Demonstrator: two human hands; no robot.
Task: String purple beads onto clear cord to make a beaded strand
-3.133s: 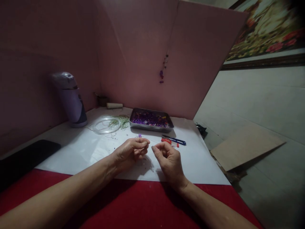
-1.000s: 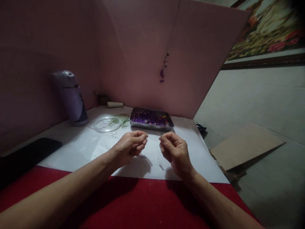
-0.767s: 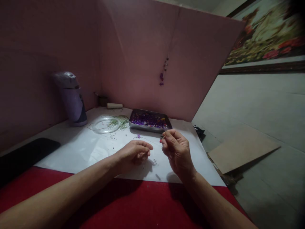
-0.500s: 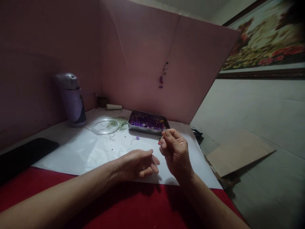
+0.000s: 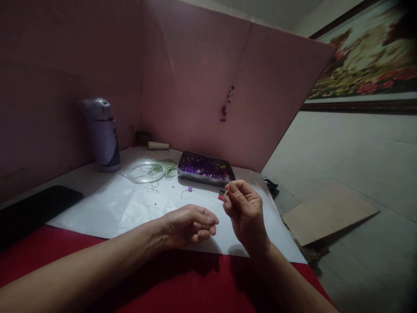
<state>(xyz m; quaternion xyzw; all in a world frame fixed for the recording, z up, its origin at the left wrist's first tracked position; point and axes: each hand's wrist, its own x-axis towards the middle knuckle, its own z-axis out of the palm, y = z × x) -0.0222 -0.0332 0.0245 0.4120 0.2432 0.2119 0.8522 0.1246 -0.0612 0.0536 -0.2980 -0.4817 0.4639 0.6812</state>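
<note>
My left hand (image 5: 192, 224) is turned palm up over the white sheet, with its fingers curled in around small clear beads (image 5: 202, 226), partly hidden. To its right, my right hand (image 5: 244, 204) is raised, thumb and forefinger pinched on a thin thread, hard to see at the fingertips. The thread runs left across the sheet to a purple bead (image 5: 190, 189). A red-handled tool (image 5: 221, 197) lies just behind my right hand, mostly covered by it. Beyond the hands stands a metal tray (image 5: 202, 179) full of purple beads with some coloured pieces.
White sheet (image 5: 107, 208) covers the red cloth (image 5: 137, 278). A clear ring-shaped spool (image 5: 130, 173), green threads (image 5: 167, 167), a purple flask (image 5: 104, 139) and a dark flat object (image 5: 42, 208) lie leftward. A bead strand (image 5: 223, 111) hangs on the pink panel (image 5: 195, 87).
The fingers of my left hand have curled further inward over the clear beads. My right hand stays pinched at nearly the same spot. The view has shifted slightly.
</note>
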